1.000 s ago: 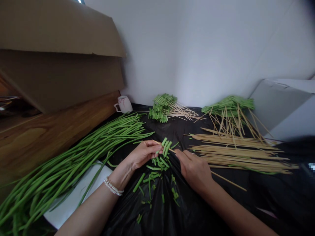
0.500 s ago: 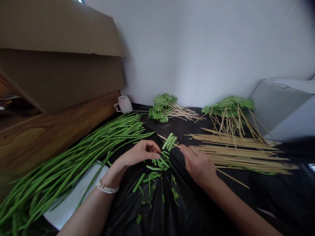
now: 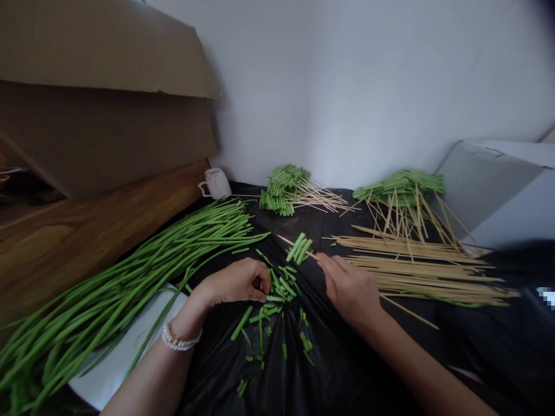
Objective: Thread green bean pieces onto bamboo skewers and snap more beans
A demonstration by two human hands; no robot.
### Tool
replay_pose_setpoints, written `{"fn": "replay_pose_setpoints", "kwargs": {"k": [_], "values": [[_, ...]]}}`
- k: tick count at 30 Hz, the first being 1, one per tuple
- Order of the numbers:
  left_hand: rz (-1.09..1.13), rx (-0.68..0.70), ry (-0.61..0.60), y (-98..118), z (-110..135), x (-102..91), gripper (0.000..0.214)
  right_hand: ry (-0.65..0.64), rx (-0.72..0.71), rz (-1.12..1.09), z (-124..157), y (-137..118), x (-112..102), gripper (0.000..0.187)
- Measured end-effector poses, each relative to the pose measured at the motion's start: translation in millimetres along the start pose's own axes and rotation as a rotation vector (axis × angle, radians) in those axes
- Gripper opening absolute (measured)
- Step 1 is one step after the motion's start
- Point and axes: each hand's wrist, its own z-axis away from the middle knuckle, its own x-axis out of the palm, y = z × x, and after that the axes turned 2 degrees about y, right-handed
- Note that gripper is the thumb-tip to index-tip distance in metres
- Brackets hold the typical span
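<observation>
My right hand [image 3: 351, 288] is closed around a bamboo skewer [image 3: 284, 238], its pointed end aimed up and left. Several cut pieces of long green bean [image 3: 299, 248] sit side by side on it near the tip. Low over a small heap of loose bean pieces [image 3: 284, 287] is my left hand [image 3: 243, 281], fingers curled in and tips pressed together at the heap's left side. Whether a piece is between those fingertips is hidden. More scraps of bean [image 3: 307, 341] are scattered on the black plastic sheet [image 3: 338, 370] between my forearms.
Long uncut beans [image 3: 143, 283] spread along the left, partly over a white board [image 3: 117, 358]. Bare skewers [image 3: 433, 277] lie at right. Two piles of loaded skewers [image 3: 281, 188] [image 3: 403, 188] and a mug [image 3: 217, 184] stand along the wall. A cardboard box [image 3: 108, 127] rises at left.
My left hand has moved left and down, away from the skewer to the loose pieces, and its fingers have curled in. My right hand holds the loaded skewer almost still.
</observation>
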Motion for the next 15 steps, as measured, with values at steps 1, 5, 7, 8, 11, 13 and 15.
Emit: {"fn": "replay_pose_setpoints", "kwargs": {"k": [1, 5, 7, 8, 11, 13, 15], "values": [[0.056, -0.02, -0.001, 2, 1, -2.0, 0.007, 0.002, 0.014, -0.022, 0, 0, 0, 0.027], [0.417, -0.094, 0.09, 6, -1, -9.1, 0.019, 0.011, 0.075, -0.139, -2, 2, -1, 0.027], [0.604, -0.106, 0.167, 4, -4, -8.8, 0.029, 0.017, 0.096, -0.177, -2, 2, -2, 0.027], [0.688, -0.12, 0.212, 2, -7, -7.4, 0.033, 0.02, 0.098, -0.188, -2, 2, -2, 0.028], [0.921, -0.183, 0.329, -5, -13, -1.5, 0.032, 0.009, 0.072, -0.207, -2, 0, -2, 0.028], [1.044, -0.2, 0.36, -7, -15, 1.4, 0.029, -0.016, 0.031, -0.198, -1, -2, -2, 0.028], [1.108, -0.196, 0.377, -7, -16, 2.6, 0.029, -0.04, -0.009, -0.169, -1, -4, -3, 0.028]]}}
